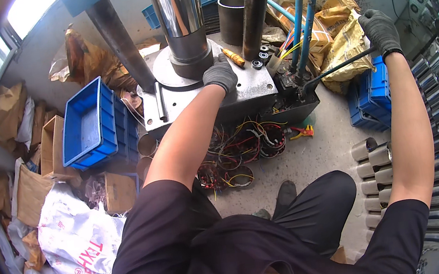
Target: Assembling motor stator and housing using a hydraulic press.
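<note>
A tall, shiny metal cylinder (178,9) stands upright on a dark ring-shaped base (190,63) on the plate of a press (246,90). My left hand (221,76), in a grey glove, rests against the right side of that base; most of its fingers are hidden, so its grip is unclear. Off to the right, my gloved right hand (381,32) is raised and closed at the far end of a long black lever (340,65) that comes out of the press. A yellow-orange handled tool (233,56) and small bearings (257,64) lie on the plate beside my left hand.
Dark steel columns (119,42) and blue pipes (300,15) flank the plate. Wired coils (236,157) and red-yellow pliers (302,132) lie on the floor below. Blue crates (85,124) stand left; rows of metal sleeves (380,156) fill the right side.
</note>
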Motion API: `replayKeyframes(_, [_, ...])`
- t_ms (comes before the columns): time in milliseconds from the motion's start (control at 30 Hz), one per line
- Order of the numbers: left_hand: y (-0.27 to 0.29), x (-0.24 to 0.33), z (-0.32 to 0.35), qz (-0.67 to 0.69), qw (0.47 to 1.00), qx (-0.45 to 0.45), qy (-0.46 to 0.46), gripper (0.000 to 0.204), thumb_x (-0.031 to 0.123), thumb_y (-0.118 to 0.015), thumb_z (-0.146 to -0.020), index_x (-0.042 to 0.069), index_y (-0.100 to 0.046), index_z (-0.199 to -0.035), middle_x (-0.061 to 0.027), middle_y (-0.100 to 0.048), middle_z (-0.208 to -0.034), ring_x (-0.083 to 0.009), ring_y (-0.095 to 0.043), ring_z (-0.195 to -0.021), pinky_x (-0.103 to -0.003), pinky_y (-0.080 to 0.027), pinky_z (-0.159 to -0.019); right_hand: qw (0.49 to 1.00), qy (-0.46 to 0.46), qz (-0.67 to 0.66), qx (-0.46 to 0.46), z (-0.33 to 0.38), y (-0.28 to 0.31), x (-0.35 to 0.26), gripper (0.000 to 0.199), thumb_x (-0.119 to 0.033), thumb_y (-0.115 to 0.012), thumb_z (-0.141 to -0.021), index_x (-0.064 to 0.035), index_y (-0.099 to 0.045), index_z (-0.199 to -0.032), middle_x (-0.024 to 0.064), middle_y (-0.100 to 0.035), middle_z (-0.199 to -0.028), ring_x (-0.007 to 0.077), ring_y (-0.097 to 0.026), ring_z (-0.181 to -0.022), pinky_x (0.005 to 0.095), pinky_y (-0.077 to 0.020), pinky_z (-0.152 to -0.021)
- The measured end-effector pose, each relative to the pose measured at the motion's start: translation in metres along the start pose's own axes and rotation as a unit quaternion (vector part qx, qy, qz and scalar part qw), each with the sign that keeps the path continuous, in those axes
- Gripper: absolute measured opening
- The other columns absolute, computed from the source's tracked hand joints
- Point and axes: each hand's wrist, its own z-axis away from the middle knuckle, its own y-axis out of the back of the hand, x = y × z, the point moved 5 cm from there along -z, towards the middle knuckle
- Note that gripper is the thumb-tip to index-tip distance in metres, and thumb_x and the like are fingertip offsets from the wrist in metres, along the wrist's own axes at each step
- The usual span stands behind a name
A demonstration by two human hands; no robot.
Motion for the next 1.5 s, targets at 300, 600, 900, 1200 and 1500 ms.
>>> replayKeyframes(300, [0.01,-0.034,-0.021,0.113,0.993,0.018,-0.023,0.047,0.02,-0.057,-0.09,0.004,-0.06,-0.133,-0.0232,-0.066,-0.128,-0.0339,-0.062,-0.123,-0.041,-0.049,-0.105,1.0,0.013,-0.002,-0.008,-0.002,-0.007,0.002,0.048,-0.041,-0.057,-0.088,-0.009,-0.071,-0.121,0.0201,-0.068,-0.123,0.0359,-0.064,-0.115,0.0441,-0.049,-0.102])
replayKeyframes(600, [-0.006,-0.007,0.088,0.242,0.954,-0.054,-0.171,0.031,0.02,-0.065,-0.088,0.006,-0.071,-0.115,-0.0166,-0.074,-0.103,-0.0291,-0.069,-0.106,-0.04,-0.054,-0.095,1.0,-0.01,-0.002,0.005,0.015,0.011,0.028,0.046,-0.039,-0.059,-0.089,-0.0079,-0.071,-0.12,0.0203,-0.07,-0.117,0.0353,-0.067,-0.111,0.0432,-0.0503,-0.099])
replayKeyframes(900, [-0.018,-0.019,0.066,-0.021,0.976,0.044,-0.213,0.08,0.054,-0.052,-0.099,0.001,-0.032,-0.155,-0.0274,-0.031,-0.16,-0.0388,-0.03,-0.15,-0.046,-0.027,-0.122,0.998,0.004,-0.055,0.043,0.063,-0.003,0.035,0.034,-0.033,-0.062,-0.09,-0.0053,-0.074,-0.106,0.02,-0.073,-0.102,0.0351,-0.07,-0.099,0.04,-0.053,-0.09])
replayKeyframes(1200, [-0.032,0.008,0.037,-0.023,0.985,-0.002,-0.171,0.089,0.065,-0.045,-0.097,0.003,-0.026,-0.159,-0.0272,-0.025,-0.163,-0.0375,-0.024,-0.153,-0.049,-0.022,-0.123,0.968,0.01,-0.226,-0.112,0.217,-0.027,0.044,0.017,-0.011,-0.068,-0.092,0.0025,-0.07,-0.101,0.0124,-0.073,-0.081,0.0167,-0.068,-0.073,0.032,-0.0546,-0.07])
replayKeyframes(1500, [-0.06,0.071,0.175,0.113,0.812,-0.092,-0.565,0.054,0.034,-0.071,-0.084,0.01,-0.064,-0.132,-0.0167,-0.07,-0.118,-0.0347,-0.066,-0.11,-0.045,-0.051,-0.096,0.955,0.085,-0.274,-0.071,0.233,-0.014,-0.014,0.017,-0.009,-0.07,-0.091,-0.0002,-0.071,-0.106,0.0118,-0.073,-0.089,0.0195,-0.069,-0.076,0.0336,-0.0554,-0.072])
